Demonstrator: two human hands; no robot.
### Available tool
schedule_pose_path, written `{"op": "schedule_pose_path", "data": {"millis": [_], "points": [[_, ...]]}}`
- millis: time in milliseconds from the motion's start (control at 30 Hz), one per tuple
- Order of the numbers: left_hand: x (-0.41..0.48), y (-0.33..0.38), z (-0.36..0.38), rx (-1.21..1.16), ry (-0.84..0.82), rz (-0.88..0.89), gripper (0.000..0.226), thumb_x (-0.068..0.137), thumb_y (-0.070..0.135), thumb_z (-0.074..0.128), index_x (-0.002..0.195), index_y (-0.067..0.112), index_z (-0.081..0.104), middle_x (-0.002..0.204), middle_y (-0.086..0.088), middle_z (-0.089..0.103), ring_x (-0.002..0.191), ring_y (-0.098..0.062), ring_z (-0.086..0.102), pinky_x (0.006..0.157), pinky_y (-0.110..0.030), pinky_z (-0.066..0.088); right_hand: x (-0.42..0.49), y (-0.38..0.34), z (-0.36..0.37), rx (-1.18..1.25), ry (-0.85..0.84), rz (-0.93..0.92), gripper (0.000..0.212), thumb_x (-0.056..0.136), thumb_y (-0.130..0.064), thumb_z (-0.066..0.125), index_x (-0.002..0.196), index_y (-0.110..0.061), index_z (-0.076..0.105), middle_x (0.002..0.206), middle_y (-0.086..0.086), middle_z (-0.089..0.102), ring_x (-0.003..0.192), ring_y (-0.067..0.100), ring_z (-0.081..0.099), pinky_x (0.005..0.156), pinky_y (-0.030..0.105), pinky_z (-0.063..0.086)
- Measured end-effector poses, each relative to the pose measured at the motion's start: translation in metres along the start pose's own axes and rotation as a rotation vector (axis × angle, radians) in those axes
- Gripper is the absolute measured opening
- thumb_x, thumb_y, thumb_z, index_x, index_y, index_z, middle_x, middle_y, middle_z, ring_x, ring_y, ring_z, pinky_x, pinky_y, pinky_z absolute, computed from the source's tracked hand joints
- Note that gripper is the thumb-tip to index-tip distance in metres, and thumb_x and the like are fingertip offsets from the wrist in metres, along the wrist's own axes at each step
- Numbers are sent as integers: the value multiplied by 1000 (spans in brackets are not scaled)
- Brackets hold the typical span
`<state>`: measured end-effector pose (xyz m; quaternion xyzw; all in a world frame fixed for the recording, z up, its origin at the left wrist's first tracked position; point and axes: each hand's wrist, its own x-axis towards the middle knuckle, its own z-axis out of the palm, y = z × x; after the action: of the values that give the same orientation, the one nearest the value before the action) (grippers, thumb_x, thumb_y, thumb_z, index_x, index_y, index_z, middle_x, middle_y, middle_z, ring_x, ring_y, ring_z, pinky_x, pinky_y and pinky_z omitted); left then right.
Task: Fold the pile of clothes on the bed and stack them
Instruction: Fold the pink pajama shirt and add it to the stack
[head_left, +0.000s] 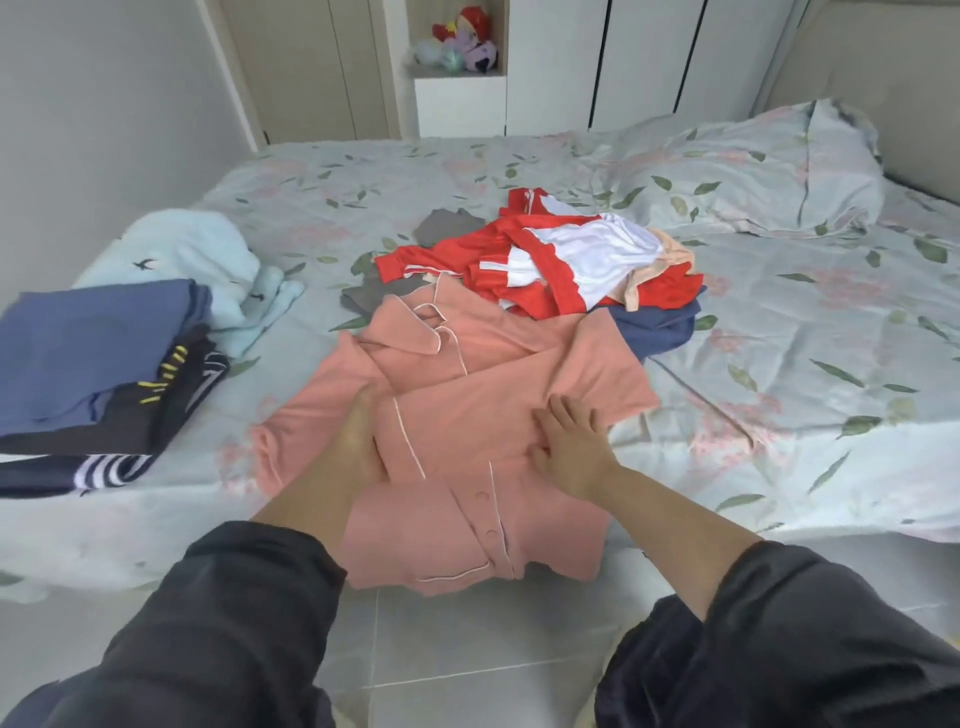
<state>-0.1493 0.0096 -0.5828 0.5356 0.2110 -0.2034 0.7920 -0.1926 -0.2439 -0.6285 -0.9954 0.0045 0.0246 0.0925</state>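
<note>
The pink pyjama shirt (457, 415) lies front-up at the near edge of the bed (779, 364), collar away from the person, hem hanging over the edge above the tiled floor (467, 649). One sleeve is folded across the chest.

Left hand (358, 441): fingers straight, set edge-on against the shirt's left side along the white piping. The thumb appears to be tucked beneath the fabric, but the view does not confirm this.

Right hand (571, 447): palm down, fingers spread flat, pressing the folded sleeve onto the shirt front.

The unfolded pile (561, 260), red-and-white, peach, blue and grey items, sits just behind the shirt's collar. The folded stack (93, 364), blue on top of dark and striped items, rests at the left, beside a crumpled light blue garment (208, 260). A pillow (753, 171) lies at the far right.
</note>
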Motion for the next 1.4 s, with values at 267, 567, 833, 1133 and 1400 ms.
{"op": "schedule_pose_path", "data": {"millis": [267,567,833,1133,1400], "points": [[-28,20,21,13,19,63,17,92,6,47,103,7,60,93,-14,63,81,-28,61,85,-43,49,8,-18,-8,168,48,-21,67,89,-40,53,148,-19,27,159,3,14,146,21,8,117,43,8],[-61,60,-62,-281,-245,151,36,93,17,35,116,3,60,105,-13,70,92,-25,69,75,-35,58,10,-66,-20,283,284,-210,47,84,-2,53,130,-9,57,139,14,51,130,30,45,109,40,31],[-57,-1,-136,1203,74,-362,34,95,16,50,126,3,49,99,-9,60,71,-22,64,57,-29,53,0,-82,-4,115,102,-421,61,71,9,52,129,-8,58,140,9,50,133,25,40,111,31,23],[-18,-6,-34,1487,267,539,20,90,22,52,102,9,61,106,-12,64,102,-31,59,74,-32,42,-3,-21,-23,877,339,634,22,86,-5,47,104,-1,60,103,16,61,91,30,58,70,28,36],[-15,6,-2,644,-107,-62,18,91,9,58,106,0,63,100,-16,67,82,-24,65,80,-33,50,10,-4,-44,1755,93,877,36,95,-8,46,130,2,48,126,16,54,120,28,54,89,34,47]]}}
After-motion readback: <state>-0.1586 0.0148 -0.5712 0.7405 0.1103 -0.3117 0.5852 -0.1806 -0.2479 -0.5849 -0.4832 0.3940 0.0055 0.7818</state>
